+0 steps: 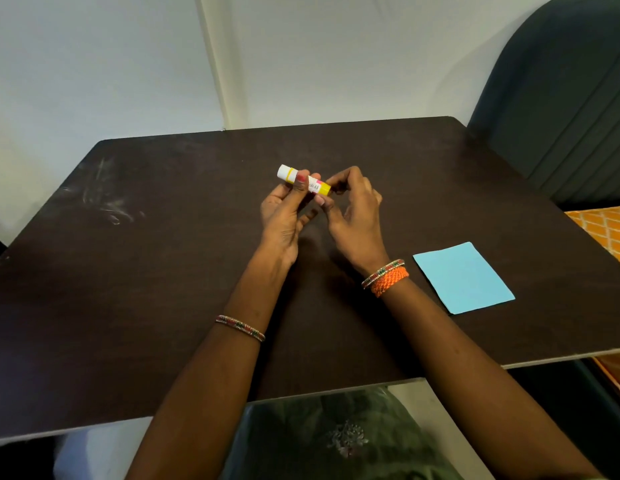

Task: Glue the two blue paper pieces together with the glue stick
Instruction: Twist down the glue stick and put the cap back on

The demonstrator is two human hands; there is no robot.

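Observation:
A white and yellow glue stick [303,179] is held level above the middle of the dark table [128,271]. My left hand [284,216] grips its middle between thumb and fingers. My right hand [353,216] pinches the yellow end on the right with its fingertips. The white cap end points left and away from me. Light blue paper [463,278] lies flat on the table to the right, beside my right wrist; it looks like one sheet, and I cannot tell whether a second piece lies under it.
White scuff marks [107,202] show on the table's left part. A dark upholstered seat back [561,98] stands behind the far right corner, with an orange patterned fabric [606,230] past the right edge. A white wall is behind.

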